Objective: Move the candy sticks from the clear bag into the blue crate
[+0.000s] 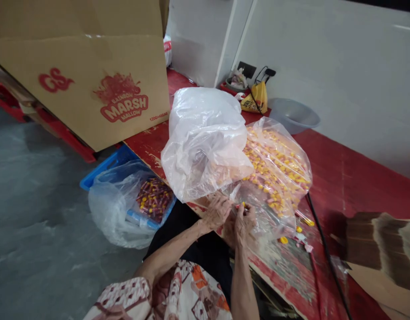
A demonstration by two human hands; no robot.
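Note:
My left hand (218,210) is at the table's front edge, just below a white plastic bag (205,142); its fingers are bent, and what they hold, if anything, is hidden. Close on its right, my right hand (245,220) pinches a small yellow-capped piece (242,205) between thumb and fingers. Beyond the hands lies a clear bag (278,164) full of small pink pieces with yellow caps. A few loose yellow caps (284,240) lie to the right of my right hand.
A large cardboard box (81,66) stands at the left. Below it, a blue crate (108,166) holds a bag of dark red and yellow pieces. A translucent basin (294,115) sits by the wall. A black cable (324,249) and brown cardboard (378,275) are at the right.

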